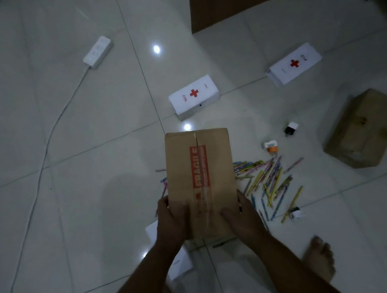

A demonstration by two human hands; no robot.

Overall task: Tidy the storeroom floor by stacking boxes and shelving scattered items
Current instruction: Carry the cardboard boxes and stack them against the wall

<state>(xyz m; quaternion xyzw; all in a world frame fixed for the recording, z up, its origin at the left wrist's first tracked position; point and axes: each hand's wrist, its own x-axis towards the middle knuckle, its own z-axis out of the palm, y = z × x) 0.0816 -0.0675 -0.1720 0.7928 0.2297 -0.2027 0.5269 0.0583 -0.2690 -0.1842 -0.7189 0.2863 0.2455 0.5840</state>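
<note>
Cardboard box (pixel 180 163) with a red FRAGILE tape (pixel 200 170) along its top sits in the middle of the view, held by its near end over the tiled floor (pixel 56 117); whether its underside rests on anything cannot be told. The left hand (pixel 174 221) grips the near left edge, thumb on top; the right hand (pixel 243 217) grips the near right edge, thumb on top and fingers curled round the side. Coloured pencils (pixel 268 180) lie scattered just right of the box, and partly behind it; two small plug adapters (pixel 291 128) (pixel 271 147) lie just beyond them. Farther off are two white boxes with red crosses (pixel 194 96) (pixel 294 63); a second brown box (pixel 364 128) lies to the right; a white power strip (pixel 97 52) with its cable (pixel 44 154) lies far left; a bare foot (pixel 319 257) stands near right.
</note>
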